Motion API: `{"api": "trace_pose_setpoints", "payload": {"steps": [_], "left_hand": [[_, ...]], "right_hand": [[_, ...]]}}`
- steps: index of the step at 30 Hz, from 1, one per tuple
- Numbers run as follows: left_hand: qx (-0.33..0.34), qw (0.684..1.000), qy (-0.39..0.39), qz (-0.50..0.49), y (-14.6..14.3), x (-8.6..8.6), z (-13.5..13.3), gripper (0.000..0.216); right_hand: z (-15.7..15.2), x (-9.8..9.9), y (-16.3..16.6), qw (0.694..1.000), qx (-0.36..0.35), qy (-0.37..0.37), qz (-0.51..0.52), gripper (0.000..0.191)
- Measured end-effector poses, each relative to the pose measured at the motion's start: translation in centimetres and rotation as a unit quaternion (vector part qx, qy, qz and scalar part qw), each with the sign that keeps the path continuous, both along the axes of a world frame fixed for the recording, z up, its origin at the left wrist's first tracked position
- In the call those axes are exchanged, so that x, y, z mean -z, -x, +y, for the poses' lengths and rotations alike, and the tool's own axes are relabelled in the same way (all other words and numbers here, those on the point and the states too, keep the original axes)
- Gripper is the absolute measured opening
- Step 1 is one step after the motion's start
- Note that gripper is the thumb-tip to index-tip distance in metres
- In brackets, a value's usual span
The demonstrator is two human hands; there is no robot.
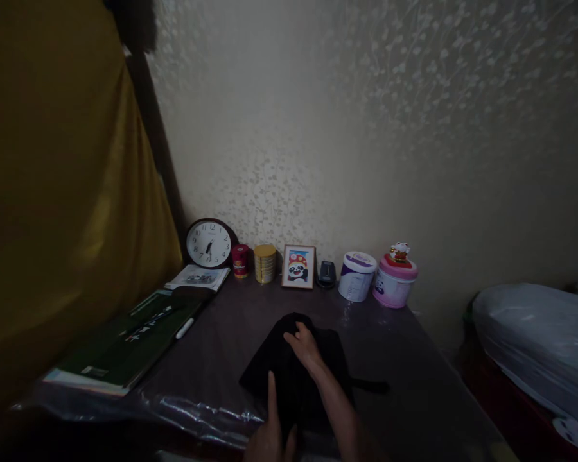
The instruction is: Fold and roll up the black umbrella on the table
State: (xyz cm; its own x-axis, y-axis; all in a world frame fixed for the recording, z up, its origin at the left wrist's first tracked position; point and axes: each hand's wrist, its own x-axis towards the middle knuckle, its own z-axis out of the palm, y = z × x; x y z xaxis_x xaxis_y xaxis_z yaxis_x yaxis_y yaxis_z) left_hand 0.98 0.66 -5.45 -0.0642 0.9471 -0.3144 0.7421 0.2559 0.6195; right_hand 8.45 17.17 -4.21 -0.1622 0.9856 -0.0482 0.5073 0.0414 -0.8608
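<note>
In front of me on the table lies a black cloth item [327,359], soft and folded, with a thin dark strap sticking out at its right. Its exact kind is hard to make out in the dim light. My right hand [303,346] reaches over it, thumb and fingers closed on the cloth near its far edge. Closer to me, my left hand [267,433] rests at the item's near left part. Its index finger is stretched out along the cloth and the thumb stands apart; the other fingers are hidden.
Along the wall stand a clock [209,244], a red tin [241,262], a yellow can [264,264], a panda picture frame [298,267], a small black device [326,274], a white tub [357,277] and a pink tub [395,282] topped by a cat figurine [399,252]. A green book [120,340] and white pen [185,328] lie left.
</note>
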Motion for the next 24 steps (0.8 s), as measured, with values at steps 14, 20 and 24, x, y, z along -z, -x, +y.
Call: {"api": "trace_pose_setpoints", "payload": {"steps": [14, 20, 24], "left_hand": [[0.085, 0.994, -0.006, 0.07, 0.0, -1.6, 0.9, 0.086], [0.08, 0.995, -0.001, 0.065, 0.0, 0.1, 1.2, 0.087], [0.059, 0.996, 0.03, 0.067, -0.4, 0.4, 1.5, 0.085]], "right_hand": [[-3.0, -1.7, 0.5, 0.983, -0.171, -0.051, 0.046, 0.034], [-6.6, -1.6, -3.3, 0.951, -0.194, -0.24, 0.017, 0.023], [-6.1, -0.6, -4.4, 0.935, -0.22, -0.273, -0.049, 0.026]]}}
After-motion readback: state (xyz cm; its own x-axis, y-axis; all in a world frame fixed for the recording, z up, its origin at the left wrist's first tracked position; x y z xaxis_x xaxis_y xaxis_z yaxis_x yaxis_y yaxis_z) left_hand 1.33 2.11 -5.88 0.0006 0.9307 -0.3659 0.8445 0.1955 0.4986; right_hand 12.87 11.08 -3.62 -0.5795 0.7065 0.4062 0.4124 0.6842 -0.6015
